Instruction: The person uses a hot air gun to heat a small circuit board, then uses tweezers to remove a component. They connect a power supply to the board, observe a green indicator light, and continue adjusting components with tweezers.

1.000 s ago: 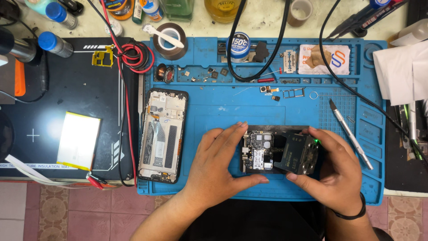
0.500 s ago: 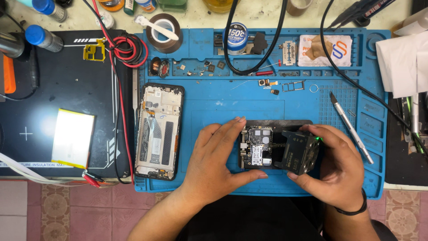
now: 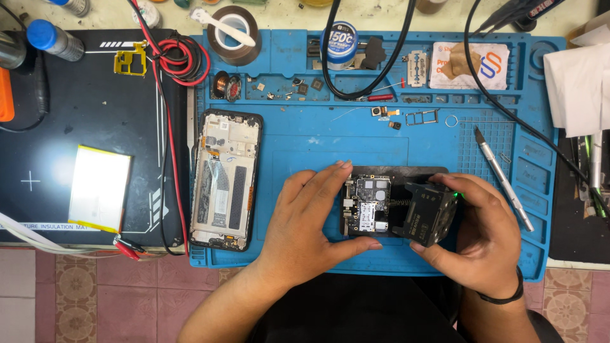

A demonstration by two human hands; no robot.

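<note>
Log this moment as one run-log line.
left hand: steadying circuit board | right hand: gripping black clamp block | base: blue repair mat | nearby: opened phone frame

head view: from above, facing straight down, fairly near
frame centre: blue repair mat (image 3: 305,136)

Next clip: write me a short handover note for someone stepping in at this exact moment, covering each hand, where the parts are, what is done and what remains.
Left hand: braces the small grey phone circuit board in the black clamp holder on the blue silicone repair mat.
Right hand: grips the black boxy block at the holder's right end.
Done: board is out of the opened black phone frame, which lies left on the mat; flat silver battery sits on the black insulation pad.
Left: board, frame and battery are not yet reassembled. Silver craft knife lies unused to the right.
</note>
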